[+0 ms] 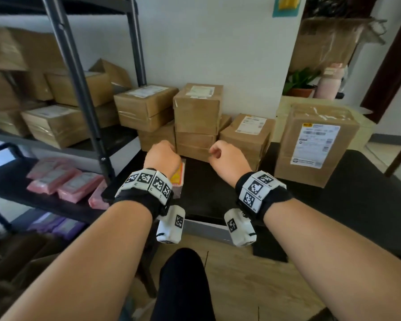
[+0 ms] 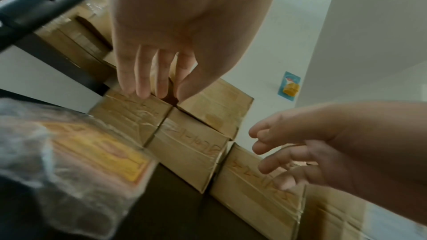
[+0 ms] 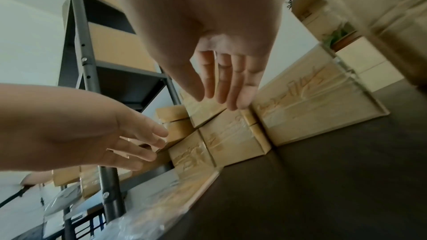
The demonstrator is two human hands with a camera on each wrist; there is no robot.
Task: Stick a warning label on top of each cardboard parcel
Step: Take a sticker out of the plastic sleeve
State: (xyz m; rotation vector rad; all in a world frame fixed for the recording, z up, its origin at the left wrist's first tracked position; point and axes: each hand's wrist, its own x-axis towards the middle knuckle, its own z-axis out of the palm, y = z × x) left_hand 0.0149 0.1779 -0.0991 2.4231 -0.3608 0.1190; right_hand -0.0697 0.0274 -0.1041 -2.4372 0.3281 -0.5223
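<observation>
Several taped cardboard parcels are stacked at the back of the black table [image 1: 218, 195]: a tall middle stack [image 1: 197, 107], a left one [image 1: 146, 103], a right one [image 1: 248, 130] and a big box [image 1: 315, 144]. A pack of yellow warning labels [image 1: 180, 174] in clear plastic lies on the table under my left wrist, blurred and close in the left wrist view [image 2: 97, 152]. My left hand [image 1: 162, 156] [image 2: 157, 92] hovers before the stack with relaxed fingers and holds nothing. My right hand [image 1: 222, 156] [image 3: 221, 98] hovers beside it, fingers loose and empty.
A dark metal shelf rack [image 1: 79, 89] with more cardboard boxes stands at the left, with pink packets [image 1: 63, 181] on a lower shelf. A potted plant [image 1: 299, 84] and a pink bottle [image 1: 329, 84] sit at the back right. Wooden floor lies below.
</observation>
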